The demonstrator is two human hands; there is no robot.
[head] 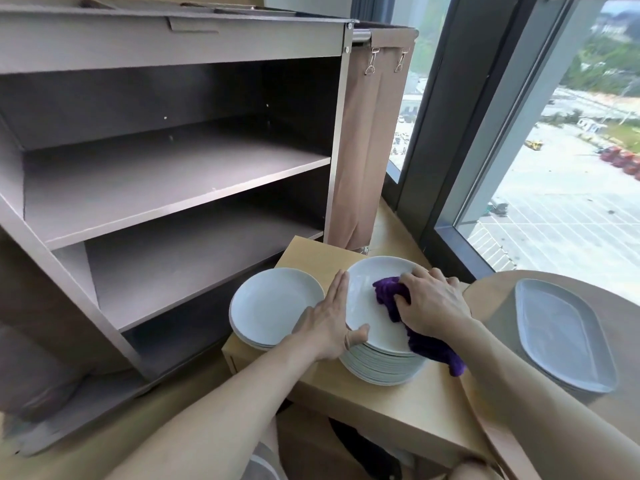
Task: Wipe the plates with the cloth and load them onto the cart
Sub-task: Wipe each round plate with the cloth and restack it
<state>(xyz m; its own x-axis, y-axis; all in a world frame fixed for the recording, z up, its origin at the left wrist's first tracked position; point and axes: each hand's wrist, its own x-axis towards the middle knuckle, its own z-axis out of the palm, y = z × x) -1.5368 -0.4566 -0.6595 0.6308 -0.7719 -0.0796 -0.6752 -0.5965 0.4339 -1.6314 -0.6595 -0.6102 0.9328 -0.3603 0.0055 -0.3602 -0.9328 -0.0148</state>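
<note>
A tall stack of white round plates [381,362] stands on a small light wooden table [408,407]. My right hand [433,303] grips a purple cloth [391,292] and presses it onto the top plate [367,299]; the cloth's tail hangs over the stack's right side. My left hand [329,323] lies against the top plate's left rim, fingers straight, thumb on the near edge. A lower stack of white plates [270,306] sits just to the left. The grey cart [166,188] stands to the left, its visible shelves bare.
A beige fabric bag [367,133] hangs clipped on the cart's right end. Oblong white dishes [561,334] are stacked on a round wooden table [623,306] at right. Large windows with dark frames [450,133] run behind.
</note>
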